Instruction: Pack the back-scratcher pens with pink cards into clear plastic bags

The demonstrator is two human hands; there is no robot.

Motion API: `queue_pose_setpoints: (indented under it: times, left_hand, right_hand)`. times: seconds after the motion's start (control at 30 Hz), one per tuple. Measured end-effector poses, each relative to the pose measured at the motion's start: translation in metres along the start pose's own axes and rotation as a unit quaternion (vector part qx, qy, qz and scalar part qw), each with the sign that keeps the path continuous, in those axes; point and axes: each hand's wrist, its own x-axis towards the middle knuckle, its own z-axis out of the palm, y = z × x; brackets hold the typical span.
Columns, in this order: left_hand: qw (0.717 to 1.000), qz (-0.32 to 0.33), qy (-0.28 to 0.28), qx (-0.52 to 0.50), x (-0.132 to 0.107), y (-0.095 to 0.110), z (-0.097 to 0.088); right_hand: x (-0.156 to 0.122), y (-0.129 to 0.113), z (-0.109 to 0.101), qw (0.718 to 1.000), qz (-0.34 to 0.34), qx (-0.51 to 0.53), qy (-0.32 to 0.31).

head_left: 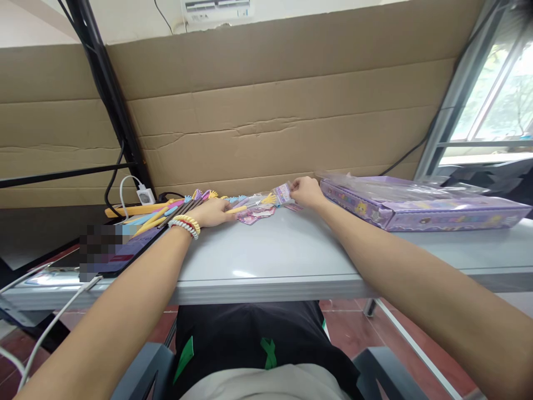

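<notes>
My left hand (213, 213), with beaded bracelets at its wrist, closes its fingers on a thin yellow stick (238, 210). That stick ends in a small hand-shaped tip and points right, at a clear plastic bag (255, 200); whether the tip lies inside or against the bag I cannot tell. At the bag's right end, beside a purple printed label (283, 193), the fingers of my right hand (307, 191) are pinched together. Pink printed packets (255, 214) lie beneath the bag. Behind my left hand is a pile of colourful sticks (156, 214) with similar hand-shaped tips.
A purple printed box (437, 214) with clear plastic on top stands at the right of the white table (266, 255). At the left lie a dark-framed tablet-like screen (133, 250) and a white charger (145, 194). Cardboard (270, 111) walls the back.
</notes>
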Motion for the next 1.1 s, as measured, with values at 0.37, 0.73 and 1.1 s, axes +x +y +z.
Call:
queue_pose_setpoints:
  times: [0.37,0.73,1.1]
  left_hand:
    - [1.000,-0.004,0.021,0.004,-0.002,0.004,-0.001]
    - [0.999,-0.027,0.038,-0.017,-0.004,0.009,-0.003]
    - [0.998,0.035,0.054,-0.001,-0.003,0.006,-0.004]
  right_hand:
    - [-0.008,-0.006,0.000,0.993,-0.087,0.074,-0.039]
    - [-0.001,0.001,0.010,0.983,-0.083,0.143,-0.083]
    - [-0.002,0.002,0.010,0.990,-0.087,0.100,-0.056]
